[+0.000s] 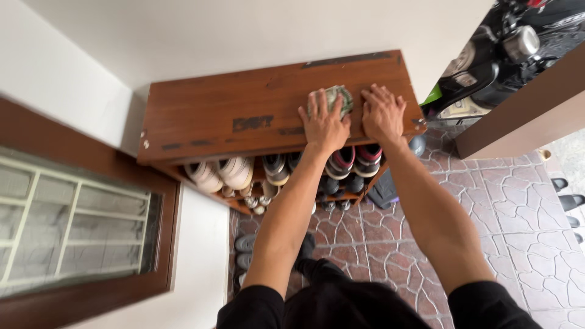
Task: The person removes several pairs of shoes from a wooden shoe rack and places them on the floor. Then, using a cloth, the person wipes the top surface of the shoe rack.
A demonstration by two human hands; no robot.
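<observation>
Soft, even daylight fills the view, bright on the white wall above the hands. The brown shelf top [244, 109] carries a dull sheen with no hard glare. Shade deepens below the hands, among the shoes [280, 170]. The cloth [335, 97] under the left hand [323, 125] blurs slightly. Straight lines bow toward the edges, wide-angle.

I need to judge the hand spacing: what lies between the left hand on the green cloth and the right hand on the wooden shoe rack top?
Head view: only a narrow strip of bare brown wooden rack top separates left hand, pressing the crumpled green cloth, from right hand.
</observation>
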